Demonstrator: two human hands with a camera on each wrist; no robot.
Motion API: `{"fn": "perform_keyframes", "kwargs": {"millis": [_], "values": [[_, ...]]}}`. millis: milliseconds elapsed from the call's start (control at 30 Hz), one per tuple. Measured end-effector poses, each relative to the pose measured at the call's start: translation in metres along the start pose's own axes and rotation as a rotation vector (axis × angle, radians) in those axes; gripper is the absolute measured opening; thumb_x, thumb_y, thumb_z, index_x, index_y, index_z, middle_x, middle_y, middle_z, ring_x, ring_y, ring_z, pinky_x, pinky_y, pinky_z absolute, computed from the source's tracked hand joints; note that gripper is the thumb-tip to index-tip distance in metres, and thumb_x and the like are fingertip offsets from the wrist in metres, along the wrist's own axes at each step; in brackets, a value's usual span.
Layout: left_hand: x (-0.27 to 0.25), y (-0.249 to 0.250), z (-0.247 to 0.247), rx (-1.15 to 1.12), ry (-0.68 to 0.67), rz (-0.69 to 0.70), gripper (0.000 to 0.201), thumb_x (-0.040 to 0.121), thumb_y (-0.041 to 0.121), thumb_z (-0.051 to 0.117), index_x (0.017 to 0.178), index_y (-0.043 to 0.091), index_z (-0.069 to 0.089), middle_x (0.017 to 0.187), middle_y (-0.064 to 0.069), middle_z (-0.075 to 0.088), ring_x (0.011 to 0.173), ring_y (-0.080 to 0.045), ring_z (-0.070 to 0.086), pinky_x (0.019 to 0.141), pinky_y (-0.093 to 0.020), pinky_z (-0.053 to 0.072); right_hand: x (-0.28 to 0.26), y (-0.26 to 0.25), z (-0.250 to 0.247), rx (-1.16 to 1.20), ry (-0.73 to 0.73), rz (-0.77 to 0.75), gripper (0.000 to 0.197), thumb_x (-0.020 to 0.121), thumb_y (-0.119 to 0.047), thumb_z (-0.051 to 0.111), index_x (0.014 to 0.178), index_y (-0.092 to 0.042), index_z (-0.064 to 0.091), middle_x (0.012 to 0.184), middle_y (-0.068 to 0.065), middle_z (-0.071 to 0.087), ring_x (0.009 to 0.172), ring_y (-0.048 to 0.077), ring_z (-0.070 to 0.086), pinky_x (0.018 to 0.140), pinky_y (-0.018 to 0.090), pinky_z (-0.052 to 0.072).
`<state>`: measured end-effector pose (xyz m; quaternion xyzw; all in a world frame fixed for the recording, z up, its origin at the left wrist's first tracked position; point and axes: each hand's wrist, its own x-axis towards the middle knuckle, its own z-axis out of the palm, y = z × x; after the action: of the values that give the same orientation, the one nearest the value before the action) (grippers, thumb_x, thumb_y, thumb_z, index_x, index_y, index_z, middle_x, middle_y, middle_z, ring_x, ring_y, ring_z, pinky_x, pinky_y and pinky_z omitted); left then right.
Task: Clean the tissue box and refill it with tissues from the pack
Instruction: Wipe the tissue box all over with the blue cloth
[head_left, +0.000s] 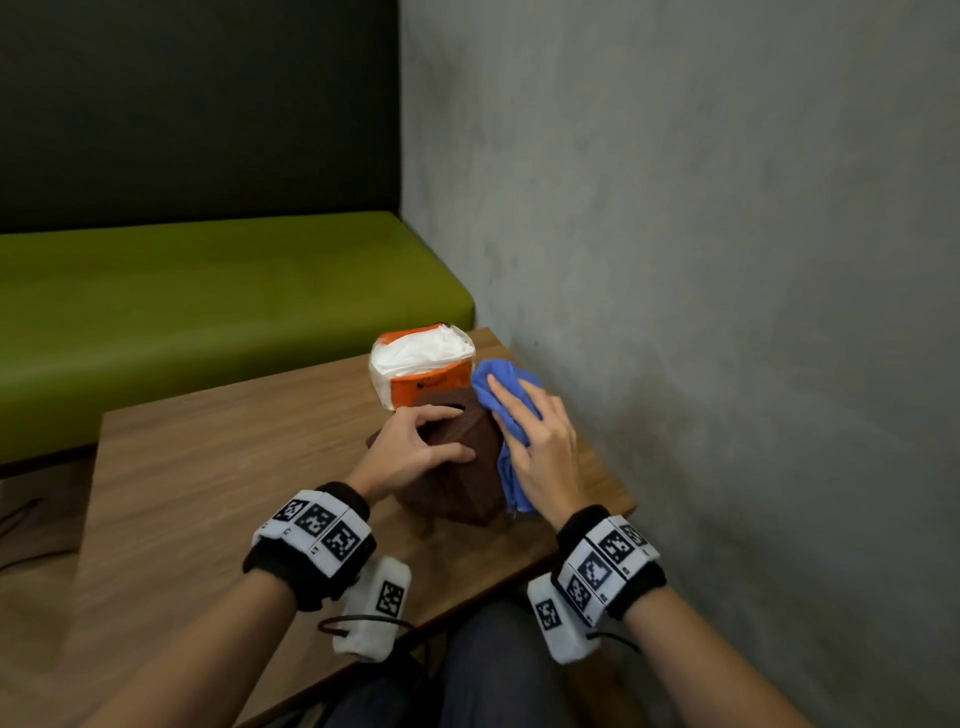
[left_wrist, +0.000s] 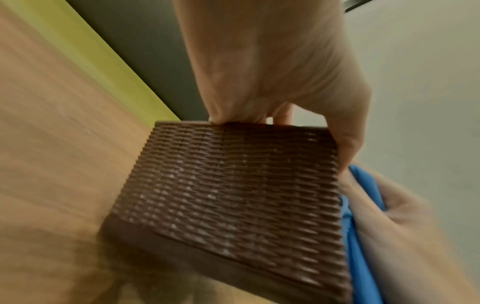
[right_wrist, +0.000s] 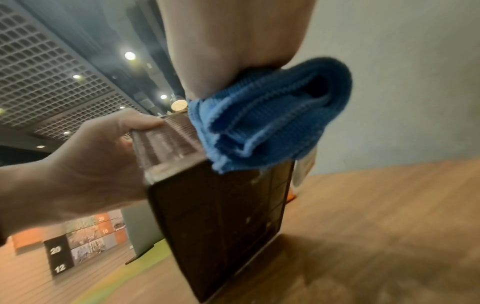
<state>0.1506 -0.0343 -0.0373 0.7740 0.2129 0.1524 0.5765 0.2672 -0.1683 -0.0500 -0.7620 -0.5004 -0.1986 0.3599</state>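
A brown woven-pattern tissue box (head_left: 460, 467) (left_wrist: 228, 195) stands tipped on the wooden table, its slot turned toward the far side. My left hand (head_left: 426, 441) (left_wrist: 272, 72) grips it from the top, fingers curled over one edge and thumb on the near face. My right hand (head_left: 530, 431) (right_wrist: 233, 41) holds a bunched blue cloth (head_left: 501, 395) (right_wrist: 265, 115) against the box's right side, near its dark flat underside (right_wrist: 221, 216). Just behind the box stands the opened orange tissue pack (head_left: 423, 369), with white tissues showing at its top.
The wooden table (head_left: 208, 493) ends close to a grey wall (head_left: 727, 260) on the right. A green padded bench (head_left: 182, 312) runs behind the table. The box and pack sit at the table's far right corner. My legs are below the near edge.
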Motion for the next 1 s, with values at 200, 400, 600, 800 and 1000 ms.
{"fn": "perform_keyframes", "kwargs": {"millis": [200, 400, 600, 800, 1000], "values": [[0.008, -0.012, -0.005, -0.581, 0.042, -0.176, 0.047, 0.063, 0.023, 0.068, 0.107, 0.005, 0.067, 0.112, -0.011, 0.069, 0.114, -0.029, 0.058, 0.096, -0.032, 0.044, 0.002, -0.011, -0.011, -0.052, 0.006, -0.086, 0.043, 0.097, -0.042, 0.036, 0.128, -0.02, 0.055, 0.114, 0.012, 0.062, 0.089, 0.026, 0.053, 0.082, 0.03, 0.044], [0.009, -0.014, -0.016, -0.729, -0.02, -0.319, 0.03, 0.09, 0.016, 0.038, 0.106, 0.012, 0.063, 0.094, -0.004, 0.075, 0.085, -0.015, 0.068, 0.084, -0.03, 0.047, 0.009, -0.038, 0.0, -0.169, -0.056, -0.028, 0.048, 0.097, -0.047, 0.025, 0.124, -0.026, 0.058, 0.119, 0.006, 0.059, 0.098, 0.025, 0.047, 0.062, 0.031, 0.051], [0.001, -0.035, -0.021, -0.813, -0.04, -0.442, 0.044, 0.09, 0.02, 0.032, 0.088, 0.006, 0.074, 0.082, -0.011, 0.076, 0.071, -0.021, 0.073, 0.063, -0.031, 0.059, 0.019, -0.049, 0.009, -0.028, -0.105, -0.038, 0.056, 0.09, -0.046, 0.041, 0.139, -0.02, 0.04, 0.111, 0.015, 0.05, 0.098, 0.026, 0.047, 0.073, 0.033, 0.048], [-0.009, -0.015, -0.011, -0.415, 0.031, -0.365, 0.031, 0.098, 0.007, 0.033, 0.119, 0.003, 0.055, 0.111, -0.017, 0.068, 0.102, -0.028, 0.065, 0.078, -0.035, 0.054, 0.012, -0.045, 0.027, -0.17, -0.142, -0.031, 0.051, 0.088, -0.046, 0.045, 0.133, -0.024, 0.048, 0.105, 0.011, 0.057, 0.102, 0.023, 0.04, 0.077, 0.042, 0.045], [-0.012, -0.005, -0.009, -0.316, -0.033, -0.372, 0.033, 0.097, 0.032, 0.032, 0.126, 0.027, 0.047, 0.126, -0.002, 0.052, 0.113, -0.018, 0.047, 0.084, -0.037, 0.042, 0.003, -0.027, 0.032, -0.049, -0.547, -0.003, 0.06, 0.09, -0.024, 0.052, 0.145, -0.021, 0.029, 0.153, 0.014, 0.027, 0.139, 0.032, 0.03, 0.112, 0.041, 0.03]]}}
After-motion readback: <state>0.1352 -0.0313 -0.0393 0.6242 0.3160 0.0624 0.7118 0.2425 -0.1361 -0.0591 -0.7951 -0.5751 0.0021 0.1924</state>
